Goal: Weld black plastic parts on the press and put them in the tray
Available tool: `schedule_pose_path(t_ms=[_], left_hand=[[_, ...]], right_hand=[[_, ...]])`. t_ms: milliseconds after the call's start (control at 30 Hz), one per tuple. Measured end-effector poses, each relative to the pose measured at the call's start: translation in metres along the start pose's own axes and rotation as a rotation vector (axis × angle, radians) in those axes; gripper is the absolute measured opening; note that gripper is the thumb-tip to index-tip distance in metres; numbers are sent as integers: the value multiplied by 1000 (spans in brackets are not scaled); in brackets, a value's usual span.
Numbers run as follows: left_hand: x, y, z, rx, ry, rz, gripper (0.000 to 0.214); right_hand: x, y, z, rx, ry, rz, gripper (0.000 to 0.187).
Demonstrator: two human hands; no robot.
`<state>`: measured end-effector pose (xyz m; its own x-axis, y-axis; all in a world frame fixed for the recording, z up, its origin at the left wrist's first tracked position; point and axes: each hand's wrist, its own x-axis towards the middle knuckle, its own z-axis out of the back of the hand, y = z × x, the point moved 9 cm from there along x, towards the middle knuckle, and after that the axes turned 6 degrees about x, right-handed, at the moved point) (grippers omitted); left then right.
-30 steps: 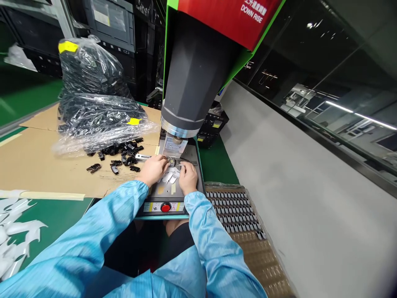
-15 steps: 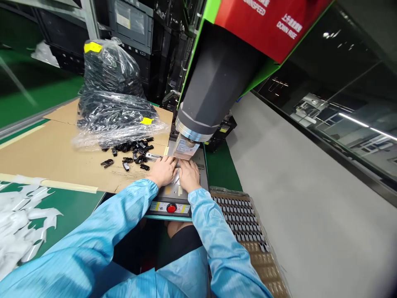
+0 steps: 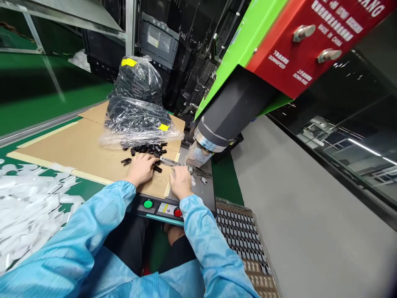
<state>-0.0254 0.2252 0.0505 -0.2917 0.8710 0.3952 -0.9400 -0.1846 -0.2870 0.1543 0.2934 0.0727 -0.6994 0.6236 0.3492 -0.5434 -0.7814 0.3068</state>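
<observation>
head | left hand [image 3: 141, 169] moved — onto black clips [image 3: 145, 149] | right hand [image 3: 180, 182] stays

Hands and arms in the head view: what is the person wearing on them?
Both arms are covered by loose light-blue sleeves with a fine stripe, ending in gathered cuffs at the wrists. The left hand and right hand are bare: no gloves, and no rings or watch visible.

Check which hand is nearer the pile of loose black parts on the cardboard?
Left. The left hand rests at the edge of the loose black parts, fingers touching them. The right hand is farther right on the machine base, apart from the pile.
</observation>
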Motion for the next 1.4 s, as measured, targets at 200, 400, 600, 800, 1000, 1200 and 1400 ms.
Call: schedule_pose_path(t_ms=[200,400,600,800,1000,1200,1400], left_hand=[[-14,3,-2,-9,-26,41,40],[-12,-3,-2,-60,-25,11,37],[-14,-28,-13,-176,106,-139,36],[-15,-35,-25,-189,117,-126,42],[-13,-33,-19,-218,75,-49,48],[-12,-19,-1,-246,38,114,49],[-33,-54,-16,-240,119,-83,22]], right_hand=[[25,38,-50,-15,120,4,20],[-8,19,-6,78,-44,-87,16],[-96,-82,57,168,-319,-376,25],[-145,-134,65,-79,-297,-432,23],[-157,-126,65,-6,-330,-385,33],[-157,-122,61,6,-260,-368,31],[-158,-124,61,13,-277,-388,28]])
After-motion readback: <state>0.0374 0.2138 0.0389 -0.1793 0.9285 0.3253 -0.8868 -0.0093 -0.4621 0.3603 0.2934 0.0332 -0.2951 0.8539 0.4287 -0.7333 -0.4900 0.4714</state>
